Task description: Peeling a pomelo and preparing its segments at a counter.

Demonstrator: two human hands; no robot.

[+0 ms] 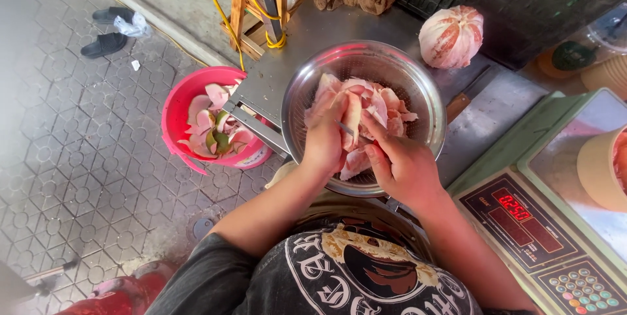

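Pink pomelo segment (353, 122), soft and probably slippery with juice, sits over the round steel colander bowl (418, 80) full of peeled pieces. Left hand (324, 140) grasps its thick end; right hand (400, 165) pinches the thin membrane. Gentle grip seems best.

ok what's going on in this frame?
A person is working over a metal colander full of pink pomelo segments on a steel table. The left hand holds one segment while the right hand seems to work a small blade against it. A whole peeled pomelo sits behind the colander. A pink bucket of peels stands on the floor, and a digital scale sits to the right.
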